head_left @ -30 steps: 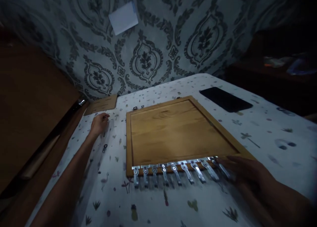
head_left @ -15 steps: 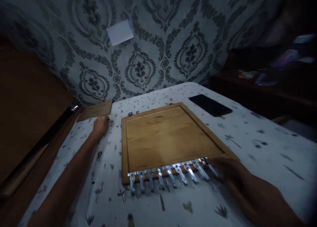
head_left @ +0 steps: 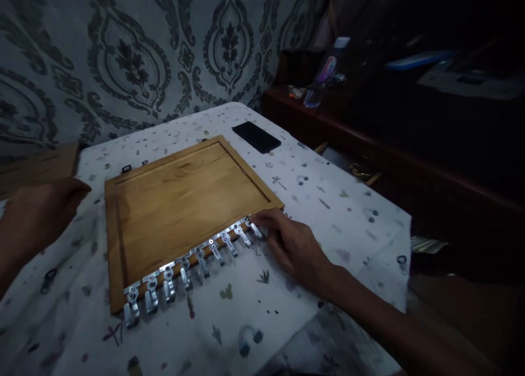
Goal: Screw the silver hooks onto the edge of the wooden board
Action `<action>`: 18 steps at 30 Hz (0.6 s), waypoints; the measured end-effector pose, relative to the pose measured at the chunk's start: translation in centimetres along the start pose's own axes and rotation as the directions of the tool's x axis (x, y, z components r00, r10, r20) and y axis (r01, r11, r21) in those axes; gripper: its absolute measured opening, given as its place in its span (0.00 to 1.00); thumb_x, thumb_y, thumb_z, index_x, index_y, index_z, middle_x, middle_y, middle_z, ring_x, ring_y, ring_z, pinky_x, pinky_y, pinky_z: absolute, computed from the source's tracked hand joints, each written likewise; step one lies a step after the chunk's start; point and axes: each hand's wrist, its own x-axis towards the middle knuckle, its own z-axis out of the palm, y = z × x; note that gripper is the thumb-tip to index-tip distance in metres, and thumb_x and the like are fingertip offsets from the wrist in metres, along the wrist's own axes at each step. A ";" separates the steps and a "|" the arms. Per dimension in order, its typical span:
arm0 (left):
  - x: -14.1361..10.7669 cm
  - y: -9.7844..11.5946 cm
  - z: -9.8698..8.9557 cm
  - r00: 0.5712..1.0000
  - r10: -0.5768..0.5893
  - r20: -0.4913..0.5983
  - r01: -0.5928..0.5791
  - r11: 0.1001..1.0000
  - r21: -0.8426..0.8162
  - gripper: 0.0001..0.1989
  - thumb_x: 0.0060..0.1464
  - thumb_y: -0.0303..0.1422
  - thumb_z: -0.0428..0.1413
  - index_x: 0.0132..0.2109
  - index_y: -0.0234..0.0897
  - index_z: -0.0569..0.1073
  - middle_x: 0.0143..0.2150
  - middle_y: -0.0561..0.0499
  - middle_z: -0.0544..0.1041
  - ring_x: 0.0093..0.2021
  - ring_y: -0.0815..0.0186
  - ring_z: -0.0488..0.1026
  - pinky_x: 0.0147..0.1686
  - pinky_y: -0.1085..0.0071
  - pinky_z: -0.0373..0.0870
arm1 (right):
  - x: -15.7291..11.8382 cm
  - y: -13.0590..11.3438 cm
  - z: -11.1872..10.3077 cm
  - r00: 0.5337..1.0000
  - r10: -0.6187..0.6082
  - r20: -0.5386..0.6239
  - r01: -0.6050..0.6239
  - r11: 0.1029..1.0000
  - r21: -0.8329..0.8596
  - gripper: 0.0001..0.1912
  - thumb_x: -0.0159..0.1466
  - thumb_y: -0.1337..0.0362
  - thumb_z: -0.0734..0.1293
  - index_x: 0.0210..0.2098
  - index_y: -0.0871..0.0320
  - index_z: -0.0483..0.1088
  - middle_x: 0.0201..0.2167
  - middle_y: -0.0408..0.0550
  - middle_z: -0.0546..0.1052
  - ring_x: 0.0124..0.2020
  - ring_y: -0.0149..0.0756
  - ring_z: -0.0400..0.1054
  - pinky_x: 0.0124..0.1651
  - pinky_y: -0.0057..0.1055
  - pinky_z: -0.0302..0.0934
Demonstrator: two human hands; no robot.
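From where I am standing, the wooden board (head_left: 184,195) is lying flat on the cloth-covered table (head_left: 311,212), inboard of its right edge. A row of metal hooks (head_left: 199,259) is lining the board's near edge. The right hand (head_left: 297,247) is touching the row's right end, fingers bent; I cannot tell whether they are gripping. The left hand (head_left: 39,214) is showing beyond the board's left edge, fingers curled, contents hidden. A black phone (head_left: 256,137) is lying near the table's far right corner.

A black smartphone (head_left: 256,137) lies on a printed tablecloth (head_left: 334,217) before damask wallpaper (head_left: 180,31); a labelled plastic bottle (head_left: 326,72) stands on reddish-brown furniture (head_left: 334,138) alongside.
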 end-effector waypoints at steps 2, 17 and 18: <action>-0.7 3.6 0.4 0.994 -0.005 -0.107 0.044 0.932 0.359 0.14 0.53 0.48 0.50 0.36 0.47 0.73 0.27 0.54 0.72 0.29 0.57 0.70 0.39 0.57 0.68 | 0.0 0.1 0.0 1.000 0.003 0.003 -0.003 1.000 0.003 0.18 0.60 0.76 0.56 0.48 0.56 0.60 0.41 0.51 0.82 0.26 0.33 0.74 0.29 0.29 0.68; -2.1 22.7 6.3 0.924 0.318 0.213 -0.191 0.866 -0.462 0.04 0.43 0.35 0.61 0.24 0.40 0.78 0.21 0.56 0.73 0.23 0.72 0.67 0.23 0.78 0.64 | 0.0 0.1 -0.1 1.000 -0.015 -0.013 0.015 1.000 0.006 0.18 0.61 0.77 0.56 0.48 0.58 0.63 0.38 0.51 0.81 0.35 0.37 0.77 0.35 0.31 0.71; -2.1 23.0 6.6 0.917 0.321 0.237 -0.174 0.856 -0.486 0.04 0.44 0.34 0.61 0.24 0.40 0.78 0.21 0.56 0.74 0.23 0.72 0.68 0.22 0.78 0.64 | 0.0 0.1 -0.1 1.000 -0.010 -0.012 0.010 1.000 0.007 0.18 0.61 0.77 0.57 0.48 0.58 0.63 0.38 0.51 0.81 0.34 0.37 0.77 0.35 0.31 0.71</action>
